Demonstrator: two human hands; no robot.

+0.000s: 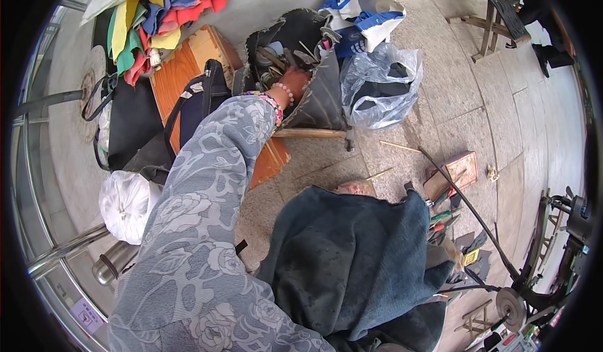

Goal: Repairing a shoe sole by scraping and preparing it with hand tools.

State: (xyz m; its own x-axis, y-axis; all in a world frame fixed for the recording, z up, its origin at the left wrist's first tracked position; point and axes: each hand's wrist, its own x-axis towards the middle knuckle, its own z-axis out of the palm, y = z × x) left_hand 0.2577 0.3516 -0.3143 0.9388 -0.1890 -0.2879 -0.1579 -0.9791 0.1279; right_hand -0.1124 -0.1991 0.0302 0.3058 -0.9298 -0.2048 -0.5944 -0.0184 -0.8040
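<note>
- One hand, the left (294, 83), is in view, reached down inside the dark bag (317, 104); its fingers are bent and partly hidden among the contents, so I cannot tell whether they grasp anything or only touch it.
- Pale beads (284, 90) circle its wrist, and a grey patterned sleeve (207, 170) runs back from it, toward the lower left.
- Around the hand, the bag's ragged mouth gapes upward; its longer direction runs away from the person, with the far rim beyond the fingers.
- Inside, beyond and to the left of the fingers, lie jumbled tools (271, 55), some slender and some rounded, too crowded to name singly.
- Just nearer than the hand, beside the bag's near edge, a hammer (311, 133) lies nearly crosswise, handle to the left, metal head to the right.
- Right of the hand, a clear bag (377, 116) holds something dark.
- Farther off and right of it stands a white-and-blue tote (380, 6).
- Well to the hand's near left sits a bulging white bag (129, 204), contents hidden.
</note>
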